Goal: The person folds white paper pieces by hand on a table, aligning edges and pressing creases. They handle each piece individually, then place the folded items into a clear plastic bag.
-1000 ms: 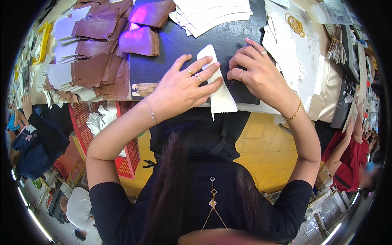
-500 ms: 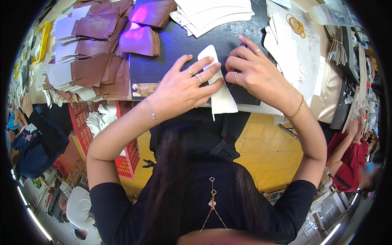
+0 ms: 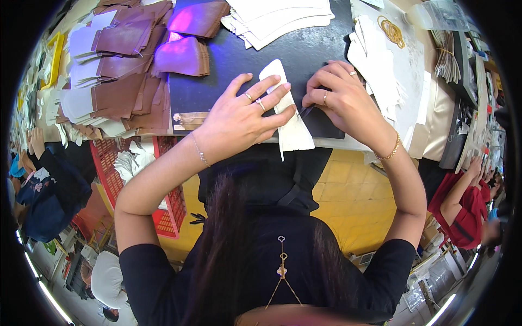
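A narrow, tapered white piece [image 3: 296, 137] of sheet material lies on the black work mat [image 3: 321, 46], its wide end reaching the table's front edge. My left hand [image 3: 247, 111] rests over it with fingers spread, the fingertips pressing on its upper part and middle. Beside its right edge is my right hand [image 3: 342, 95], fingers curled in a pinch around a thin dark tool [image 3: 306, 111]. The tool's tip points at the white piece's edge. My fingers hide most of the tool, so I cannot tell its exact kind.
Stacks of brown pieces [image 3: 122, 68] with pale backs fill the left side. White sheets [image 3: 280, 19] lie at the far edge, and more white pieces [image 3: 372, 60] at the right near rubber bands [image 3: 391, 31]. A red crate [image 3: 174, 204] stands below left. Other people sit at both sides.
My right hand has drawn its raised index finger in, and the dark tool's tip now shows at the white piece's right edge. My left hand stays on the piece.
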A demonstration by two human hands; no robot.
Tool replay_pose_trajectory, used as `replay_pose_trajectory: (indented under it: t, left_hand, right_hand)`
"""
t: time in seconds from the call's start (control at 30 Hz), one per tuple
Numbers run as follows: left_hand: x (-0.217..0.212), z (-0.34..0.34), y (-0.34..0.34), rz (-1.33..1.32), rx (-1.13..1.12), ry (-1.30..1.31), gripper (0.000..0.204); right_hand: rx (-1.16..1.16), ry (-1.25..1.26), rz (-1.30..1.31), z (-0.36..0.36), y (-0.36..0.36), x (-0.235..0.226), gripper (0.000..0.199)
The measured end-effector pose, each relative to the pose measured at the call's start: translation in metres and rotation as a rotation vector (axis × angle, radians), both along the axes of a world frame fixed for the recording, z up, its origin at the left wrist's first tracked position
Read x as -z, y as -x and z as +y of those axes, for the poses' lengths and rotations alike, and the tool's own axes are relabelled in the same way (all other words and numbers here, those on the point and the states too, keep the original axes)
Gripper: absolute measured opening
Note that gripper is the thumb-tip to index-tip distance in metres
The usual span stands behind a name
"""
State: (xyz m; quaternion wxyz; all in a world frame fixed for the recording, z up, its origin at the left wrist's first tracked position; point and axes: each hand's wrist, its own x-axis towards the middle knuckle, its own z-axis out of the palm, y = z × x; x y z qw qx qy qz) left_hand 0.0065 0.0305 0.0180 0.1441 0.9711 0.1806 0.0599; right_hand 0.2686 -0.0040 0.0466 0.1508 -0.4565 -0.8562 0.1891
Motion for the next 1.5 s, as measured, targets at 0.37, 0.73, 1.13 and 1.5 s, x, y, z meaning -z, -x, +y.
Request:
replay_pose_trajectory:
  t: [0.37, 0.73, 1.13, 1.5]
  left_hand:
    - [0.0, 0.0, 0.0, 0.013, 0.006, 0.0, 0.062]
    - [-0.001, 0.001, 0.0, 0.023, 0.009, 0.001, 0.06]
    - [-0.005, 0.0, -0.003, 0.06, 0.011, 0.012, 0.053]
    - [-0.022, -0.014, -0.009, 0.227, 0.041, 0.117, 0.085]
  right_hand:
    - [-0.054, 0.091, -0.058, -0.007, -0.003, -0.014, 0.012]
    - [-0.02, 0.003, -0.124, -0.012, -0.003, -0.008, 0.016]
    - [0.002, 0.019, -0.087, -0.03, -0.006, -0.011, 0.013]
    - [0.403, 0.096, 0.172, -0.095, -0.028, -0.02, 0.019]
